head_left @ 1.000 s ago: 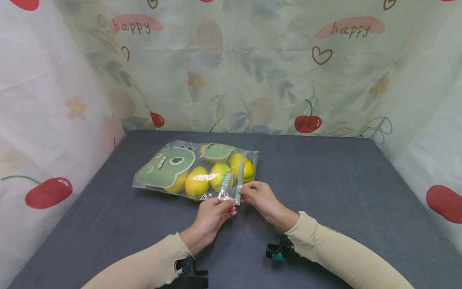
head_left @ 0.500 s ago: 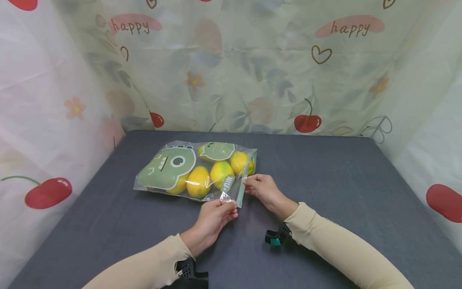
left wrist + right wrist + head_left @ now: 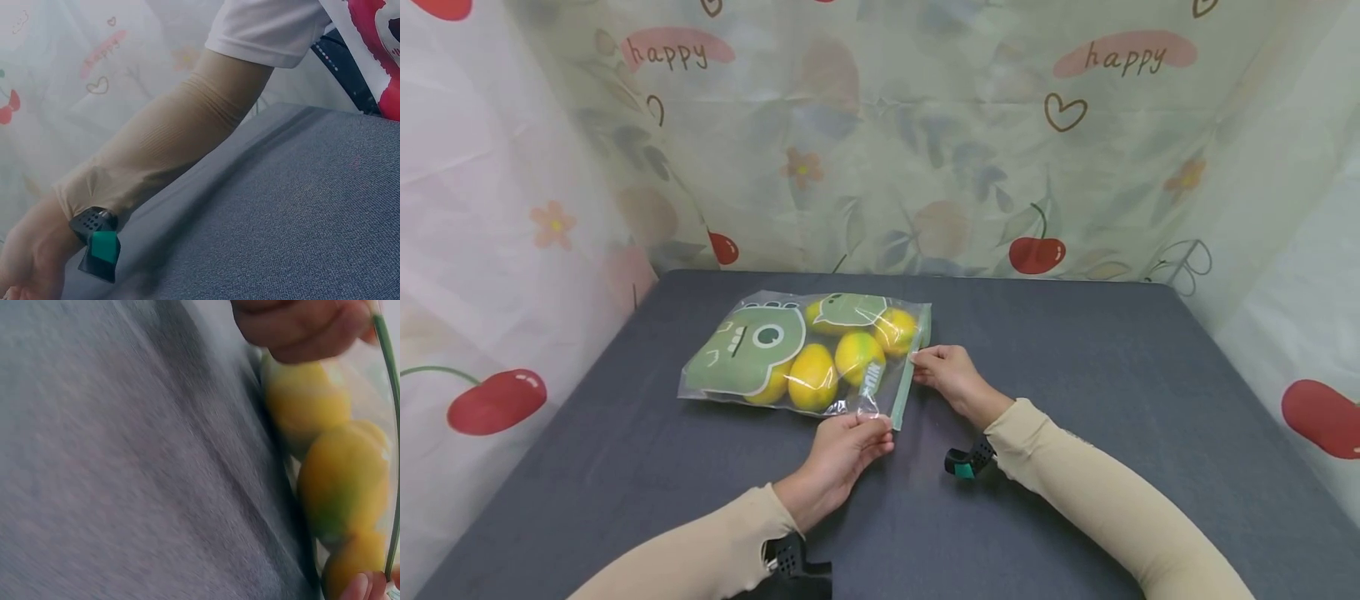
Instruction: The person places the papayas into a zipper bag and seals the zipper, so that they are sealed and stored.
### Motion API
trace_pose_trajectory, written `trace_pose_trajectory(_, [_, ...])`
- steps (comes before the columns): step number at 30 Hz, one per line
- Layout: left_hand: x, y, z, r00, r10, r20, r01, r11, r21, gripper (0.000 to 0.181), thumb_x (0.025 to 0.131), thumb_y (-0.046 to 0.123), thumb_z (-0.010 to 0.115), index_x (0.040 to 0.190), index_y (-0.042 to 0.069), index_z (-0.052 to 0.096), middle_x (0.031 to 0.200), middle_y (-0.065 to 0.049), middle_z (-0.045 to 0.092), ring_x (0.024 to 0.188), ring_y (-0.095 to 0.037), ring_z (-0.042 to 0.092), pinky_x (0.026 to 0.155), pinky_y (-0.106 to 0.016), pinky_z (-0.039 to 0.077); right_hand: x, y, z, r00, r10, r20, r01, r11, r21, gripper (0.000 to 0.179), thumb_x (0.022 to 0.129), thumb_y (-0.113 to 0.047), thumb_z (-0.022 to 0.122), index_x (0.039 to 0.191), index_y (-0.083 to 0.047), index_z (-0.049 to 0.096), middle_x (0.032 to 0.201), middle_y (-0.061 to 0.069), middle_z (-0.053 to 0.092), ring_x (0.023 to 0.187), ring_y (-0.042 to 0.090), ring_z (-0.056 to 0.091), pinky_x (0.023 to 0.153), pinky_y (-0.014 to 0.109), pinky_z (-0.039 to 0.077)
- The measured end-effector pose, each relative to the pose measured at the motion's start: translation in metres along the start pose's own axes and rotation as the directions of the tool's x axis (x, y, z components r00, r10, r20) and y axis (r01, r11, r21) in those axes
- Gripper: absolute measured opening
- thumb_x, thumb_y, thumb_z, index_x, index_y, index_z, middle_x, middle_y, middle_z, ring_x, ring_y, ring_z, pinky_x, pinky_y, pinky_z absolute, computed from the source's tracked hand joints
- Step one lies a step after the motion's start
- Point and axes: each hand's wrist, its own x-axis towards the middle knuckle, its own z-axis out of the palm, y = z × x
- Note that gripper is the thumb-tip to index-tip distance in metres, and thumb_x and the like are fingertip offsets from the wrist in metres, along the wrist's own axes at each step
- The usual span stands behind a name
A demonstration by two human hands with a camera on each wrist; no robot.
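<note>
A clear zip bag [image 3: 891, 387] with green cartoon monster prints lies flat on the table. Inside are several egg-shaped yellow fruits [image 3: 812, 379], some with green patches. My left hand [image 3: 838, 454] pinches the bag's near right corner between thumb and fingers. Further up the same edge, my right hand [image 3: 951, 379] pinches the green strip [image 3: 907, 383] along the bag's mouth. In the right wrist view, fingers of both hands hold that strip beside the yellow fruits [image 3: 344, 475]. My right hand [image 3: 34, 250] is partly cut off in the left wrist view.
The table [image 3: 1075, 358] has a dark grey cover. Printed cloth curtains [image 3: 880, 133] stand behind it and along both sides. A black wrist camera [image 3: 970, 458] with a green part hangs below my right wrist, and another black camera [image 3: 797, 567] sits at my left.
My right hand has slid along the bag's edge, away from me, while my left hand stays at the corner. The strip has straightened, and the rightmost fruit no longer shows beyond it.
</note>
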Motion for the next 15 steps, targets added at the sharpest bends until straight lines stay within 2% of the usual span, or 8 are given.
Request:
trace_pose_trajectory(5, [-0.001,0.000,-0.001,1.000,0.005,0.003,-0.005,1.000,0.004,0.016,0.090,0.003,0.062,0.099,-0.011,0.063,0.078,-0.004,0.063,0.070,-0.010,0.062,0.070,-0.023,0.056,0.010,-0.003,-0.003,1.000,0.011,-0.022,-0.011,1.000,0.011,0.031,0.094,-0.005,0.055,0.117,0.016,0.056,0.082,0.003,0.064,0.072,0.005,0.062,0.076,0.024,0.055])
trace_pose_trajectory(15, [-0.006,-0.001,0.001,1.000,0.010,0.029,-0.010,1.000,-0.005,0.016,0.088,-0.001,0.060,0.099,-0.013,0.063,0.079,-0.005,0.064,0.069,-0.009,0.060,0.069,-0.023,0.055,0.037,-0.007,-0.022,0.994,0.042,-0.096,-0.039,0.998,0.041,0.035,0.096,-0.006,0.056,0.125,0.014,0.054,0.088,0.002,0.061,0.072,0.005,0.061,0.086,0.029,0.054])
